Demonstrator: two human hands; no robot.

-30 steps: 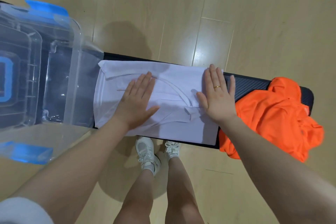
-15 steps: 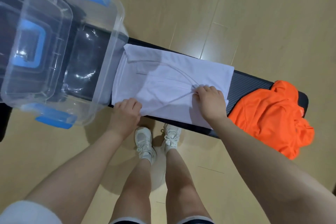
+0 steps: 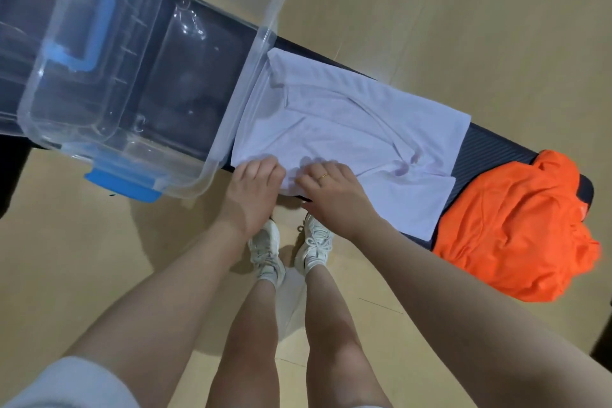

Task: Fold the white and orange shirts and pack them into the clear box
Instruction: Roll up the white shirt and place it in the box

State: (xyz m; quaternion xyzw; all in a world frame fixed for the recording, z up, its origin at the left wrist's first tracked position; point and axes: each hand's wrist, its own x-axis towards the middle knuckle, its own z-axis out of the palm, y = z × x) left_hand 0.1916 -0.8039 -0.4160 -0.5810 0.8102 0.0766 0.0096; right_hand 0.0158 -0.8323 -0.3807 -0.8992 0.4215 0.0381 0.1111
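The white shirt (image 3: 357, 129) lies folded into a rectangle on the black bench (image 3: 490, 149), its left edge touching the clear box (image 3: 231, 109). My left hand (image 3: 255, 189) and my right hand (image 3: 331, 192) sit close together at the shirt's near edge, both with fingers curled onto the cloth there. The orange shirt (image 3: 510, 225) is crumpled in a heap on the bench's right end, partly hanging over the near side. The clear box stands open on the bench's left part and holds nothing I can see.
The box has blue latches (image 3: 122, 185) on its rims; its clear lid with a blue handle (image 3: 82, 36) lies to the left. My legs and white shoes (image 3: 288, 248) stand on the wooden floor (image 3: 430, 10) just in front of the bench.
Both hands left the shirt's flat top and came to its near edge, the right hand sliding left until it is beside the left. The view has swung left toward the box.
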